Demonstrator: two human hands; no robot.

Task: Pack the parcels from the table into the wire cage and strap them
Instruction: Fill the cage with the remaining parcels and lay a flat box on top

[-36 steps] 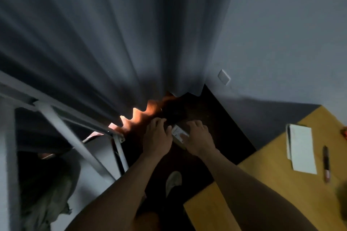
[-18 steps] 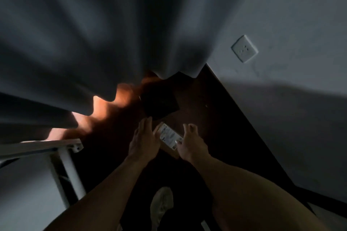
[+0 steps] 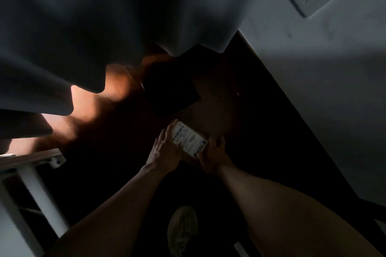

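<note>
Picking step, I'd say: small label-topped parcel (image 3: 189,140) is low by the dark floor, about 6 o'clock of frame centre, with no table in view. Left hand (image 3: 165,149) lays near-straight fingers against its 9 o'clock edge. Right hand (image 3: 213,157) curls its fingers round the 4 o'clock corner. Next move likely needs a two-sided squeeze, a lift, then a swing toward 8 o'clock, where a white metal frame (image 3: 31,175) shows. It's possibly the wire cage, can't confirm. Contents out of view. Dark flat object (image 3: 171,94) at the parcel's 11 o'clock: too dim to identify.

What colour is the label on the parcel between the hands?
The label is white with dark print; head view.
</note>
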